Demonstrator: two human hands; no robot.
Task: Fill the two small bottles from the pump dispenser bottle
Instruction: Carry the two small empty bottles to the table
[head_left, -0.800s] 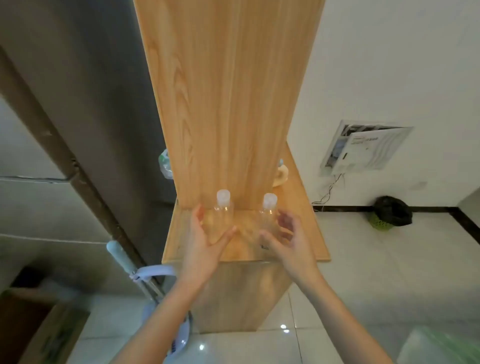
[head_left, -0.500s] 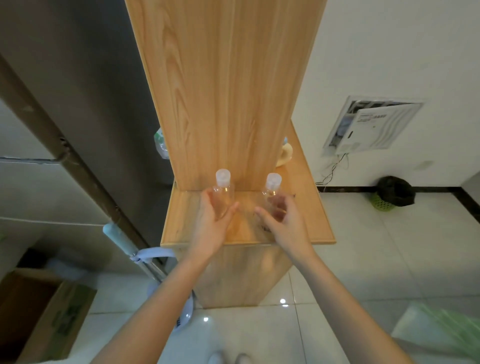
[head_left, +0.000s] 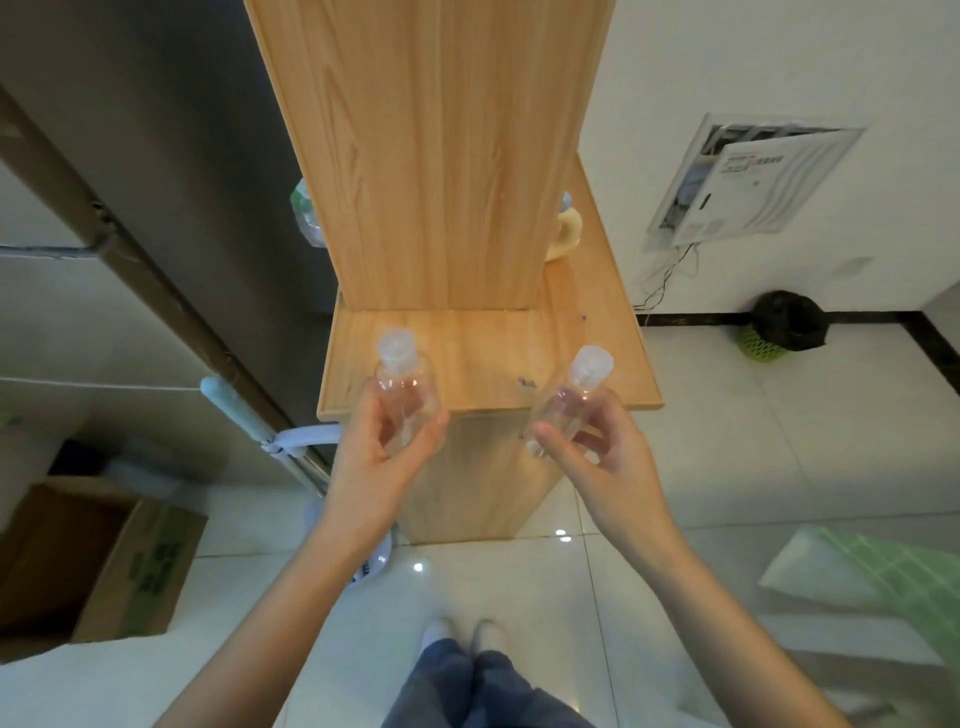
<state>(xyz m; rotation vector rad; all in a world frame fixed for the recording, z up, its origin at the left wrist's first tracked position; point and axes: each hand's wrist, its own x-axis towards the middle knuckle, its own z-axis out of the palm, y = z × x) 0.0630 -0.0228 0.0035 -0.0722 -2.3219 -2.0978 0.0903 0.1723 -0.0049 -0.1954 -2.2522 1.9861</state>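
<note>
Clear bottles sit one in each hand: left hand (head_left: 382, 457) grips the upright bottle (head_left: 402, 387), right hand (head_left: 605, 457) grips the tilted bottle (head_left: 569, 397), above the shelf (head_left: 483, 358).

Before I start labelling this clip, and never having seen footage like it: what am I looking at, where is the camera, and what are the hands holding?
No machine here: a person wears one wide-angle camera on the head, looking forward and down, so both arms enter from the bottom edge. The left hand holds a small clear plastic bottle with a pale cap, about upright. The right hand holds a second clear capped bottle, its cap leaning right. Both are at the front edge of a light wooden ledge below a tall wooden panel. No pump dispenser bottle shows plainly. On the tiled floor stand a brown cardboard box and a green bin lined with a black bag.
</note>
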